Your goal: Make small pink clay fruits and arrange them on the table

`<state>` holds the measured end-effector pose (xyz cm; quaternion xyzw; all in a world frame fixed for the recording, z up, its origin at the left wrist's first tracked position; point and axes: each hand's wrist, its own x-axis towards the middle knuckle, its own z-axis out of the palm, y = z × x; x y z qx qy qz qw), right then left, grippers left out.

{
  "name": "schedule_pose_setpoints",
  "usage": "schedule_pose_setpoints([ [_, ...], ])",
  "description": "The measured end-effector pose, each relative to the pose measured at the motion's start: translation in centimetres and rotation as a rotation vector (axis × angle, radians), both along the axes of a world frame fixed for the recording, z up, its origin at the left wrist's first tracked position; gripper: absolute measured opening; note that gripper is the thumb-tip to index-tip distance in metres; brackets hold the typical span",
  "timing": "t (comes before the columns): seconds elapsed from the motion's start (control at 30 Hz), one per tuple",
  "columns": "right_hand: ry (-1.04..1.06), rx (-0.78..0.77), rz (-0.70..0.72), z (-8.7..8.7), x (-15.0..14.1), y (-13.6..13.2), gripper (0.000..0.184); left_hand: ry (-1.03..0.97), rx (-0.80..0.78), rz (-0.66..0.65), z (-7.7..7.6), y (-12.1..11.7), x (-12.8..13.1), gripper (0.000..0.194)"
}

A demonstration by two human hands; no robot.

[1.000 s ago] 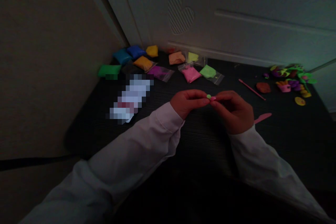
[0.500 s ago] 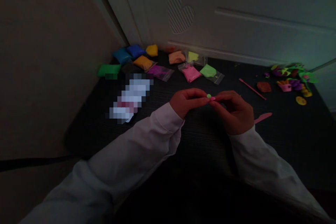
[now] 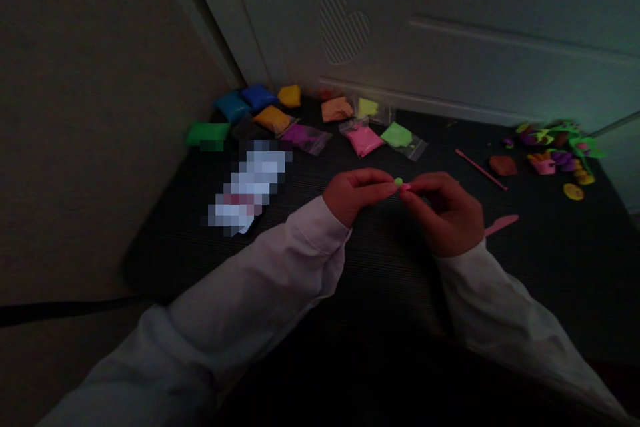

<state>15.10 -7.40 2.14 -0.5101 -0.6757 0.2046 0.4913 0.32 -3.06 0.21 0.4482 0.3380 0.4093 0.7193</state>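
Above the middle of the dark table (image 3: 300,247), my two hands meet at the fingertips. My left hand (image 3: 359,195) is closed in a pinch on a small ball of light green clay (image 3: 399,182). In the thumb and fingers of my right hand (image 3: 447,212) is a small bit of pink clay (image 3: 405,187), touching the green ball or right beside it. The fingertips partly hide both bits. A pink plastic knife (image 3: 501,224) lies by my right wrist, and a thin pink modelling tool (image 3: 481,169) rests beyond that hand.
Packets of coloured clay line the back, among them pink (image 3: 364,140), green (image 3: 397,135), purple (image 3: 305,139) and blue (image 3: 259,96). A blurred-out bright phone-like object (image 3: 250,190) lies left. Finished-looking clay figures (image 3: 560,147), a reddish-brown lump (image 3: 503,165) and a yellow disc (image 3: 573,192) sit right.
Both hands stay almost in place. Only the fingertips around the green and pink clay have shifted very slightly.
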Motion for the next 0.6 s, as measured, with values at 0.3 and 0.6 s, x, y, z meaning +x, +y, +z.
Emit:
schedule_pose_setpoints([
  [0.3, -0.047, 0.034, -0.005, 0.1, 0.0, 0.1, 0.009, 0.023, -0.037, 0.023, -0.1, -0.1, 0.2, 0.020],
  [0.6, -0.026, 0.028, -0.003, 0.1, 0.0, 0.0, 0.010, -0.087, -0.206, 0.015, 1.0, -0.2, 0.2, 0.019],
])
